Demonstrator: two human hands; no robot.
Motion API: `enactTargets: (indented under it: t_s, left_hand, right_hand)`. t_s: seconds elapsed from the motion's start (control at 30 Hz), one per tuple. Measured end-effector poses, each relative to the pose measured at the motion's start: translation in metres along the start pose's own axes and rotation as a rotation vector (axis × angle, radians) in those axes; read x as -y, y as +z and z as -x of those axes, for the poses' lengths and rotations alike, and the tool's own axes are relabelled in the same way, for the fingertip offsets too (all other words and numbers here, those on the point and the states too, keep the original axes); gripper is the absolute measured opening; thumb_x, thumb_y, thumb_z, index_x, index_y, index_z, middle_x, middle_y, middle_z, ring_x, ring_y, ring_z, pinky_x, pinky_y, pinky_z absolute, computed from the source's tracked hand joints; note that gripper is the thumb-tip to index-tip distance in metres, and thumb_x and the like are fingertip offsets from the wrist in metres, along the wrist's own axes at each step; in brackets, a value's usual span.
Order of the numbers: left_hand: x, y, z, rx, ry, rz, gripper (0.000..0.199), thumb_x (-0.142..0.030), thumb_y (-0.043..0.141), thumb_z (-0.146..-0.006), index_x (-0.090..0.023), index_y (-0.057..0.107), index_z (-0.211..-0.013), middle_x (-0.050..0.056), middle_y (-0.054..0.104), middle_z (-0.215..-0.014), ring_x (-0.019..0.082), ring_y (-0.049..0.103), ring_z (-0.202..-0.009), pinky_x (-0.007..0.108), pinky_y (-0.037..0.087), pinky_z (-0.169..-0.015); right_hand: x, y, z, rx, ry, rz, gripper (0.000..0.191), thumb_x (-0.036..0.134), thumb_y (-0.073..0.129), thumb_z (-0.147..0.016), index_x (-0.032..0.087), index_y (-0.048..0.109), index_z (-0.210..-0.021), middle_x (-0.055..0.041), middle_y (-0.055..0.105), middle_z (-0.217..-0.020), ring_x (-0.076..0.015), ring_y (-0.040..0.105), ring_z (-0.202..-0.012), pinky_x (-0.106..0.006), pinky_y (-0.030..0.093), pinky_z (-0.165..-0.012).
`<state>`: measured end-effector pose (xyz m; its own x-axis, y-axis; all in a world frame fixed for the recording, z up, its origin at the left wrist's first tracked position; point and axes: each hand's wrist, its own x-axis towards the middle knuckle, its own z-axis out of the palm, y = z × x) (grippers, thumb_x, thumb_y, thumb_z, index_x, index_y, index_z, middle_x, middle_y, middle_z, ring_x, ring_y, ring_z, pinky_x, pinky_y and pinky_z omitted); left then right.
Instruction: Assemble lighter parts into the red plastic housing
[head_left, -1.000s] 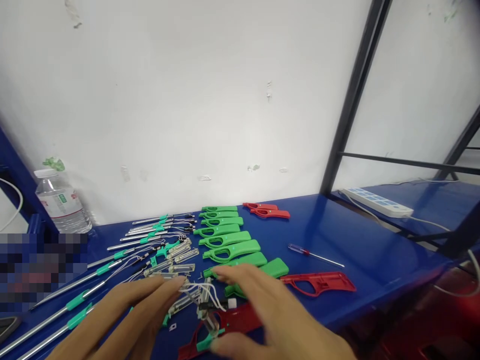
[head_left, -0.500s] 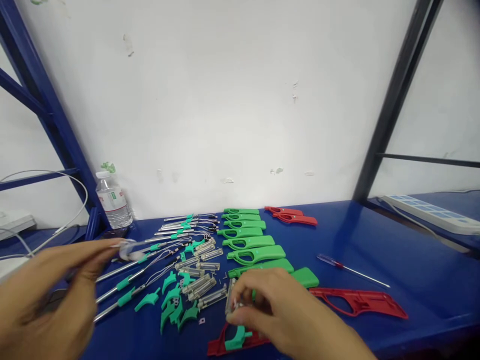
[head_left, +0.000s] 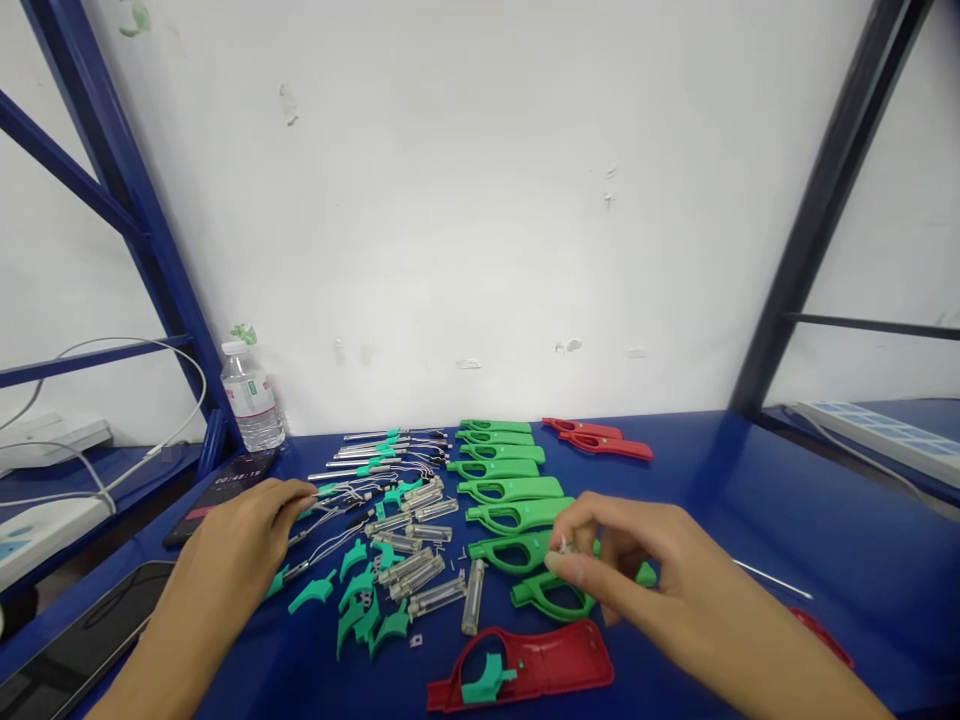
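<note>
My left hand [head_left: 251, 535] reaches over the metal rods with teal clips and wires [head_left: 360, 470]; its fingers are pinched together near one rod. My right hand [head_left: 622, 560] is above the green handle shells [head_left: 517, 516], thumb and index finger closed on a tiny pale part [head_left: 565, 546]. Below it lies a red handle shell [head_left: 559, 660] with a teal trigger [head_left: 489, 680] at its left part. Clear lighter cartridges [head_left: 439, 595] lie between the hands, one apart from the group [head_left: 473, 598]. Loose teal triggers [head_left: 360, 585] are scattered beside them.
A water bottle [head_left: 251, 400] stands at the back left, near a phone showing a timer [head_left: 221, 490]. Another dark phone [head_left: 82, 630] lies front left. Red shells [head_left: 600, 442] sit at the back, a thin metal rod [head_left: 772, 578] at the right.
My left hand has come down onto the rods, and the white thing it held is gone. My right hand has moved right, leaving a clear cartridge on the table. The view has shifted slightly.
</note>
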<state>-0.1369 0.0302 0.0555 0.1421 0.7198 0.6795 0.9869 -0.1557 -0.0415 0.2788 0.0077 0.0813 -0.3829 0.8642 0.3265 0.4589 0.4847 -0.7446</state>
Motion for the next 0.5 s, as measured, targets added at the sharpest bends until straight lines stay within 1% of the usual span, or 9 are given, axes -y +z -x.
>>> enactTargets:
  t_s: [0.03, 0.13, 0.23, 0.3, 0.33, 0.4, 0.47, 0.5]
  left_hand:
    - [0.003, 0.002, 0.002, 0.021, 0.004, -0.004, 0.042, -0.035, 0.043, -0.113, -0.022, 0.081, -0.101, -0.003, 0.087, -0.093, 0.022, 0.086, -0.083, 0.028, 0.062, -0.071]
    - [0.013, 0.004, 0.005, 0.065, 0.016, -0.008, 0.043, -0.036, 0.042, -0.111, -0.023, 0.082, -0.099, -0.003, 0.088, -0.089, 0.023, 0.086, -0.077, 0.027, 0.061, -0.063]
    - [0.019, -0.003, 0.002, 0.106, 0.026, -0.003, 0.04, -0.035, 0.047, -0.109, -0.024, 0.083, -0.096, -0.006, 0.088, -0.085, 0.02, 0.086, -0.073, 0.022, 0.059, -0.059]
    - [0.018, -0.01, -0.001, 0.11, 0.024, -0.007, 0.04, -0.037, 0.048, -0.108, -0.024, 0.084, -0.097, -0.006, 0.088, -0.088, 0.019, 0.087, -0.075, 0.022, 0.059, -0.061]
    - [0.017, -0.013, -0.002, 0.098, 0.015, -0.013, 0.042, -0.04, 0.048, -0.108, -0.024, 0.085, -0.1, -0.005, 0.089, -0.093, 0.021, 0.088, -0.08, 0.023, 0.061, -0.063]
    - [0.012, -0.02, -0.004, 0.052, -0.017, -0.024, 0.046, -0.046, 0.045, -0.109, -0.023, 0.085, -0.106, -0.001, 0.09, -0.103, 0.027, 0.088, -0.093, 0.03, 0.066, -0.073]
    - [0.007, -0.024, -0.004, 0.007, -0.058, -0.012, 0.052, -0.05, 0.04, -0.109, -0.025, 0.086, -0.107, 0.004, 0.09, -0.105, 0.032, 0.088, -0.1, 0.04, 0.069, -0.082]
    - [0.005, -0.025, -0.004, -0.005, -0.077, 0.008, 0.055, -0.053, 0.038, -0.109, -0.027, 0.086, -0.104, 0.006, 0.09, -0.103, 0.035, 0.087, -0.099, 0.043, 0.069, -0.083]
  right_hand:
    - [0.0, 0.0, 0.0, -0.003, 0.0, 0.004, 0.029, 0.055, 0.07, -0.109, 0.03, 0.073, -0.093, 0.0059, 0.072, -0.073, -0.0164, 0.067, -0.06, -0.027, 0.046, -0.058]
    - [-0.001, 0.001, 0.0, -0.003, 0.0, 0.015, 0.03, 0.056, 0.07, -0.109, 0.031, 0.072, -0.093, 0.0062, 0.071, -0.072, -0.0167, 0.066, -0.06, -0.027, 0.045, -0.058]
    - [-0.003, 0.001, 0.0, 0.01, -0.006, 0.022, 0.029, 0.056, 0.07, -0.109, 0.032, 0.072, -0.094, 0.0065, 0.072, -0.073, -0.0169, 0.066, -0.061, -0.027, 0.045, -0.058]
    - [-0.004, 0.002, 0.0, 0.016, -0.007, 0.025, 0.027, 0.054, 0.07, -0.109, 0.032, 0.073, -0.094, 0.0066, 0.073, -0.074, -0.017, 0.066, -0.062, -0.027, 0.045, -0.059]
    - [-0.004, 0.002, 0.0, 0.017, -0.006, 0.027, 0.027, 0.054, 0.07, -0.109, 0.032, 0.073, -0.094, 0.0066, 0.073, -0.075, -0.0171, 0.066, -0.063, -0.027, 0.045, -0.059]
    - [-0.003, 0.002, 0.0, 0.015, -0.005, 0.028, 0.027, 0.054, 0.071, -0.109, 0.032, 0.073, -0.093, 0.0066, 0.072, -0.074, -0.017, 0.065, -0.063, -0.028, 0.044, -0.06]
    - [0.0, 0.001, -0.001, 0.029, 0.017, 0.036, 0.027, 0.053, 0.071, -0.109, 0.031, 0.073, -0.093, 0.0066, 0.071, -0.074, -0.0167, 0.063, -0.064, -0.028, 0.044, -0.061]
    - [0.002, 0.001, -0.001, 0.043, 0.036, 0.044, 0.027, 0.052, 0.07, -0.109, 0.031, 0.073, -0.094, 0.0065, 0.071, -0.074, -0.0165, 0.062, -0.065, -0.027, 0.043, -0.061]
